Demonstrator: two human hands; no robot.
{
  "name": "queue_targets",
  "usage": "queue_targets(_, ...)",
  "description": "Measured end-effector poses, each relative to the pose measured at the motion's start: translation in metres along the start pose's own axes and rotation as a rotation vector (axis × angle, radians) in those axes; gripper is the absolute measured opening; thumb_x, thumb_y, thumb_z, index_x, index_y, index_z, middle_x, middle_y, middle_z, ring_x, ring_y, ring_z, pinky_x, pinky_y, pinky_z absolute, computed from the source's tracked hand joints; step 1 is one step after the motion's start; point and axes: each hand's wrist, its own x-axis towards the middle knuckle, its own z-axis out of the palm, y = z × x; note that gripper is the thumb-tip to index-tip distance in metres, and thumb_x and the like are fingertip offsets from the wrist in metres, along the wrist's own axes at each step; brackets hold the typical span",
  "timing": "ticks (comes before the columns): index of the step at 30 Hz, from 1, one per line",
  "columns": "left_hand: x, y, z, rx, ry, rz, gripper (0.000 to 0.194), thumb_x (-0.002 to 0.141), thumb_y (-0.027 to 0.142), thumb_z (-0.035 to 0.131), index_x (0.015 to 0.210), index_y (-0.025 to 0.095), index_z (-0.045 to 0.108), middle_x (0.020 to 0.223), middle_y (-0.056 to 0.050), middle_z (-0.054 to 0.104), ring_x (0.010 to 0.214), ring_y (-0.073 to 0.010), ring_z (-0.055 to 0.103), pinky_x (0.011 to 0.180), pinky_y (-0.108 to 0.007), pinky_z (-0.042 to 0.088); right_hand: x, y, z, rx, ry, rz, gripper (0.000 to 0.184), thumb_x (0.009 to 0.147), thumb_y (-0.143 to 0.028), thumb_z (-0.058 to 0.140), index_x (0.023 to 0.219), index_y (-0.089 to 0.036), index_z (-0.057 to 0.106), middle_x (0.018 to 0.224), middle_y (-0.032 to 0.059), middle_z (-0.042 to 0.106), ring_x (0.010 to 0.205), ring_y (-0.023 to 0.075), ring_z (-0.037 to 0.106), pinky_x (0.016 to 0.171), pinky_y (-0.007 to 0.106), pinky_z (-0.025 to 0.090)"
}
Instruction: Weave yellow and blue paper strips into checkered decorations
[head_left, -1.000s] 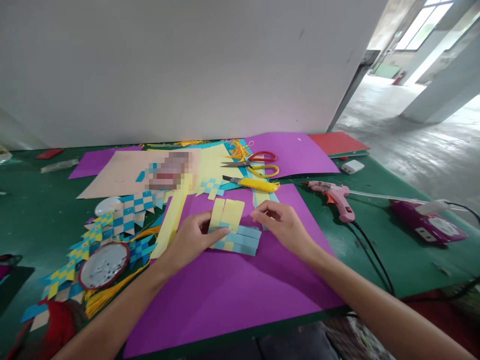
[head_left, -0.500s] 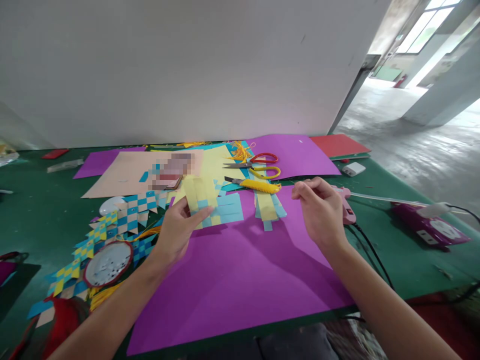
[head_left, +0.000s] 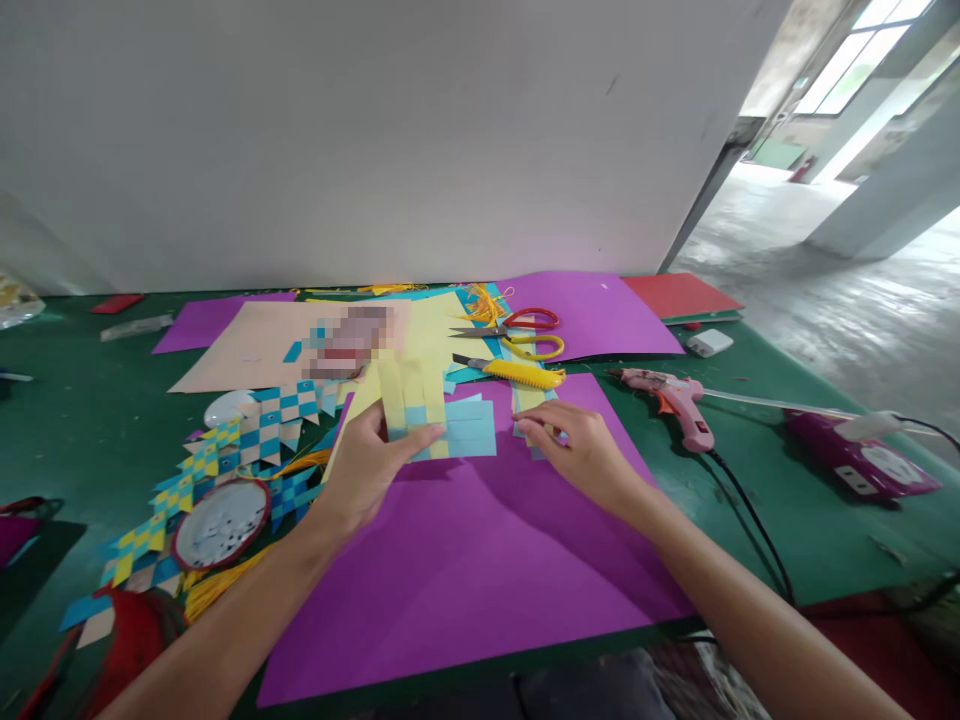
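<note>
L hand [head_left: 367, 470] pinches woven yellow-blue mat [head_left: 435, 420] at near-left corner, above purple sheet [head_left: 465, 560]; yellow strips point away, blue strips rightward; R hand [head_left: 577, 450] fingers loosely curled on loose strips [head_left: 534, 400] just right of mat

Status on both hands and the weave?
Left hand grips woven paper piece. Right hand on loose strips, grip unclear. Yellow cutter lies just beyond.

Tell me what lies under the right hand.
The right hand rests fingertips-down on loose yellow and blue paper strips, which lie on the purple sheet. The strips' near ends are hidden by the fingers. The left hand holds the woven piece.
</note>
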Motion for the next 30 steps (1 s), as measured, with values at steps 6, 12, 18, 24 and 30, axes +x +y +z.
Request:
queue_targets(6,-0.010,0.003,0.008,0.210,-0.099,0.052,0.045,0.066,0.041,0.078,0.101,0.016,0.067,0.093,-0.006,0.073,0.082,-0.0243,0.068,0.067,-0.030,0.054,-0.001,-0.014,0.008,0.170,-0.209,0.098,0.027,0.074,-0.043,0.070,0.073,-0.017,0.063,0.066,-0.0006,0.057,0.058,0.0113,0.044,0.051,0.025,0.034)
queue_targets(12,-0.014,0.003,0.014,0.182,-0.240,0.030,0.042,0.069,0.041,0.075,0.100,0.015,0.065,0.092,-0.007,0.073,0.082,-0.0246,0.069,0.066,-0.031,0.055,-0.004,-0.006,0.017,0.279,-0.222,0.175,0.027,0.082,-0.037,0.060,0.064,-0.016,0.056,0.059,-0.0037,0.044,0.055,0.0091,0.037,0.049,0.023,0.029)
queue_targets(18,-0.015,0.005,0.013,0.254,-0.231,0.050,0.037,0.070,0.042,0.074,0.095,0.016,0.066,0.087,-0.006,0.074,0.077,-0.0244,0.068,0.063,-0.031,0.054,-0.004,-0.004,0.016,0.285,-0.162,0.180,0.025,0.078,-0.038,0.065,0.070,-0.017,0.054,0.062,-0.0041,0.046,0.055,0.0093,0.039,0.050,0.024,0.032)
queue_targets(24,-0.016,0.008,0.013,0.338,-0.203,0.073,0.034,0.068,0.041,0.076,0.092,0.017,0.068,0.078,-0.004,0.073,0.072,-0.0239,0.068,0.060,-0.029,0.052,-0.002,-0.006,0.018,0.405,-0.091,0.186,0.051,0.066,-0.034,0.077,0.110,-0.021,0.054,0.097,0.0037,0.058,0.079,0.0148,0.055,0.061,0.025,0.046)
queue_targets(30,-0.020,0.011,0.015,0.376,-0.206,0.069,0.034,0.069,0.042,0.074,0.092,0.017,0.068,0.077,-0.003,0.072,0.068,-0.0223,0.067,0.056,-0.027,0.050,-0.005,-0.010,0.016,0.234,-0.198,0.143,0.028,0.080,-0.035,0.064,0.061,-0.017,0.054,0.057,-0.0044,0.045,0.054,0.0091,0.040,0.050,0.024,0.031)
